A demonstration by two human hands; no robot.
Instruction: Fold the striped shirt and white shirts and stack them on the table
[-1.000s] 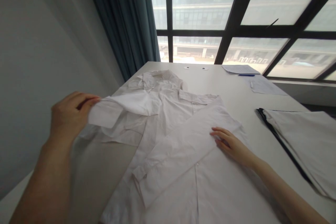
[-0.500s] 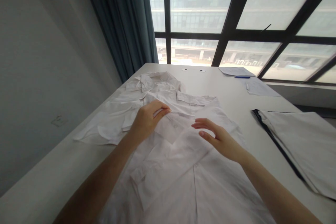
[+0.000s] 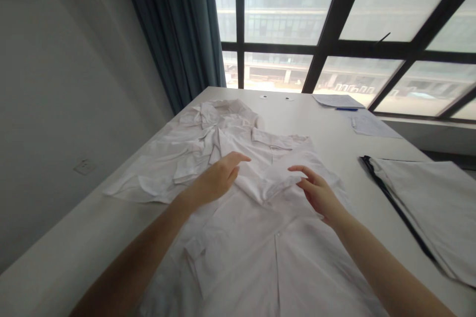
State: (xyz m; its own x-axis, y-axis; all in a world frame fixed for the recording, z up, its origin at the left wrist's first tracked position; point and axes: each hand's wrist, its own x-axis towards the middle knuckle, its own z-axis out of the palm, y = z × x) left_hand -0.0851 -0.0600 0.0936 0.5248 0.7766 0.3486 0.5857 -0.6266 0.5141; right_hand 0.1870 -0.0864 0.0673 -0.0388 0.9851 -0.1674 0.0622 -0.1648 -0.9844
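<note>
Head view: the left hand (image 3: 217,181) has moved in from the far sleeve (image 3: 148,183) and is hovering over the white shirt (image 3: 238,252), its fingers (image 3: 240,158) extended and released, grasping nothing. The right hand (image 3: 320,193) is curling its fingers (image 3: 301,171) at a raised fold (image 3: 275,181); whether they are pinching it, I cannot tell. That fold is bunching mid-chest between the hands. The shirt is lying crumpled on the table (image 3: 286,119), the sleeve spreading near the left edge. Beyond the collar are papers (image 3: 336,100) and a pen (image 3: 345,109); a folded garment (image 3: 420,208) is lying near the right edge.
</note>
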